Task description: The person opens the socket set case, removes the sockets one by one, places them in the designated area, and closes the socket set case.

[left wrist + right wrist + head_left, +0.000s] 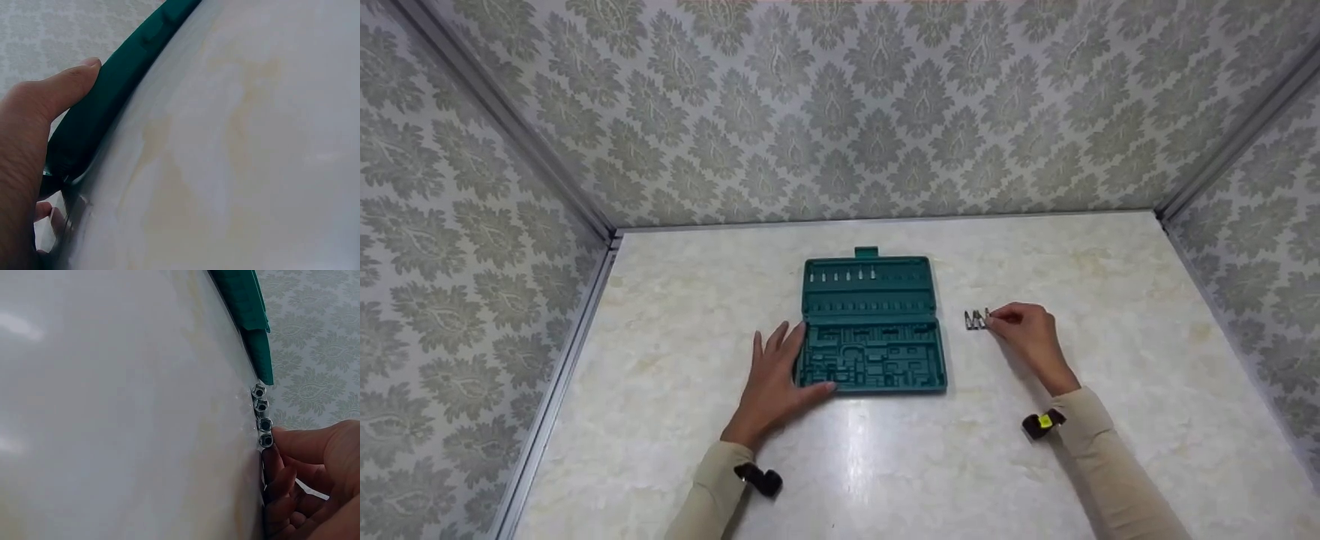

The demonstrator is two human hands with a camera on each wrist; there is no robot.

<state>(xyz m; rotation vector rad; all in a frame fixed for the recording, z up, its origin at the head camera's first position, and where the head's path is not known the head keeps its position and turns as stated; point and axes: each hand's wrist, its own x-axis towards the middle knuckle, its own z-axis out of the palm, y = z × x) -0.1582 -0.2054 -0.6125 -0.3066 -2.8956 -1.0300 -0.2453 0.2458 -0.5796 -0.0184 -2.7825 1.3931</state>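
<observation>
A green plastic socket-set case (870, 321) lies unfolded on the table, its lower tray showing moulded slots. Spread, fairly straight fingers of my left hand (771, 382) rest along the case's left side. Its thumb (76, 84) presses on the front edge. To the right of the case, several silver bit sockets (973, 321) lie side by side, their square drive holes facing the right wrist camera. My right hand (1030, 334) pinches the rightmost bit socket (266, 440) between thumb and index finger. Fingertips partly hide this piece in the head view.
Several small silver bits (842, 276) stand in a row in the left part of the case lid. A latch tab (866, 252) sticks out at the back. Patterned wall panels (840, 112) enclose the pale marbled table (682, 300) at the back and sides.
</observation>
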